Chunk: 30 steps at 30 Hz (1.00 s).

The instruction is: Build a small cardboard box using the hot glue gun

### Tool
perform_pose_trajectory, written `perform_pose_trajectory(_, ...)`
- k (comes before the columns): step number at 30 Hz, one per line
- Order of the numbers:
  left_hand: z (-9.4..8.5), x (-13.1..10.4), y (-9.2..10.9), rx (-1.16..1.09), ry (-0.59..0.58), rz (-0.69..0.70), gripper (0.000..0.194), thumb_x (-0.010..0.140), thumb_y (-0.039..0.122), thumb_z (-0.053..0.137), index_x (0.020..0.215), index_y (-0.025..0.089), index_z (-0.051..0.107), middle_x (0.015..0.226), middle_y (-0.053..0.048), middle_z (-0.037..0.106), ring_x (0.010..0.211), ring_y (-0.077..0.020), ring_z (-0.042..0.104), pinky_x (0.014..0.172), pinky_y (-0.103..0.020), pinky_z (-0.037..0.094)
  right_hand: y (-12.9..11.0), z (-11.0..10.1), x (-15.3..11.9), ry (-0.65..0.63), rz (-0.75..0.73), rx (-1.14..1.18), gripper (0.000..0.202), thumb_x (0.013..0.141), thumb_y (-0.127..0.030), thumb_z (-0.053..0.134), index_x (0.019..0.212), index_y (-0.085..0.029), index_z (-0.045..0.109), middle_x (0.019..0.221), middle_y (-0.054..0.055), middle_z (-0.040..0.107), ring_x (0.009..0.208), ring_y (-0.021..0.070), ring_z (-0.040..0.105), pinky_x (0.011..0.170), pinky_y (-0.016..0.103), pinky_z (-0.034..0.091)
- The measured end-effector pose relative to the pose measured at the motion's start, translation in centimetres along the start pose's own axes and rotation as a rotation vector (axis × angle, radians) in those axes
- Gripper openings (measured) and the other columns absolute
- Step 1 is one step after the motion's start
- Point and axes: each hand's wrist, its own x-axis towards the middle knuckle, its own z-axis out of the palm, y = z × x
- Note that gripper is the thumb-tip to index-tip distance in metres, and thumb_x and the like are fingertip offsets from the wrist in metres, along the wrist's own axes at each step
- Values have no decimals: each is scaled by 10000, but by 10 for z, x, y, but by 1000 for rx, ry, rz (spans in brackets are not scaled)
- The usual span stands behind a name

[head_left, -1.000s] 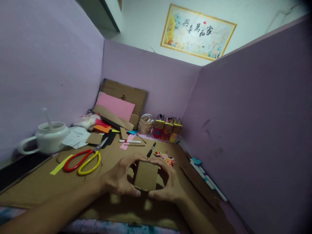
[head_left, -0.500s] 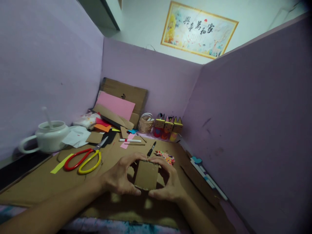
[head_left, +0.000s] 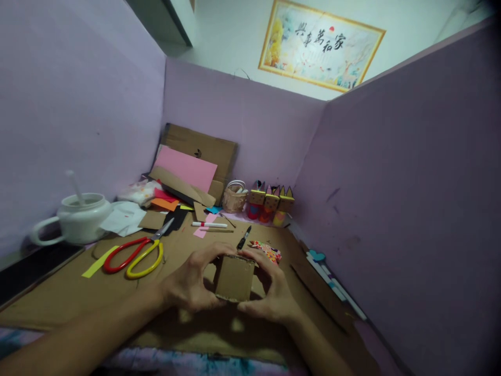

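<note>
Between my two hands is a small brown cardboard box (head_left: 235, 278), held a little above the cardboard sheet (head_left: 195, 334) that covers the table. My left hand (head_left: 195, 279) grips its left side, fingers over the far edge and thumb at the near edge. On the other side my right hand (head_left: 274, 287) holds it the same way. The box's edges look rough. Just beyond the fingers lie a black pen (head_left: 244, 237) and a colourful patterned piece (head_left: 266, 251).
Scissors (head_left: 135, 258) with red and yellow handles lie left, near a white mug (head_left: 84, 216) and a dark flat slab (head_left: 39, 271). Behind are paper scraps, a white marker (head_left: 209, 225), a small basket (head_left: 235, 198) and cat-eared figures (head_left: 272, 203). Purple walls (head_left: 407, 172) enclose the table.
The box is tipped very slightly, its near edge a touch higher in view. Both hands keep the same grip, and the surrounding things stay put.
</note>
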Motion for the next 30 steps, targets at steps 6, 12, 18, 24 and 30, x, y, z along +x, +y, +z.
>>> perform_pose_trajectory(6, -19, 4, -9, 232, 81, -67, 655, 598, 211, 759, 1190, 190, 480, 1206, -126, 600, 1110, -289, 579, 903, -399, 505, 0, -37, 5, 328, 252, -319, 783, 637, -644, 685, 1269, -202, 548, 1281, 144, 594, 1099, 299, 593, 883, 393, 479)
perform_pose_trajectory(12, -34, 6, -20, 327, 114, -46, 598, 630, 188, 717, 1178, 181, 477, 1225, -137, 587, 1119, -287, 572, 958, -437, 464, 13, -64, 7, 510, 721, -673, 419, 579, -608, 705, 484, -206, 638, 478, 88, 622, 591, 284, 628, 516, 318, 393)
perform_pose_trajectory(18, -32, 5, -24, 384, 96, 3, 628, 628, 211, 718, 1198, 198, 455, 1230, -135, 585, 1138, -298, 562, 952, -452, 464, 29, -51, 12, 422, 786, -497, 259, 483, -350, 802, 436, -216, 585, 335, -27, 480, 421, 185, 550, 413, 246, 342)
perform_pose_trajectory(24, -33, 6, -25, 407, 103, -4, 613, 647, 231, 716, 1201, 182, 457, 1237, -151, 580, 1134, -291, 571, 949, -421, 472, 20, -39, 8, 476, 586, -87, 406, 646, -455, 676, 928, -168, 622, 647, 9, 611, 548, 165, 587, 442, 273, 498)
perform_pose_trajectory(30, -30, 5, -24, 441, 129, -9, 601, 648, 209, 704, 1198, 172, 465, 1246, -166, 574, 1160, -310, 555, 970, -456, 463, -9, -16, 5, 404, 352, 138, 424, 775, -555, 583, 892, -152, 648, 430, -97, 345, 338, 59, 257, 329, 187, 218)
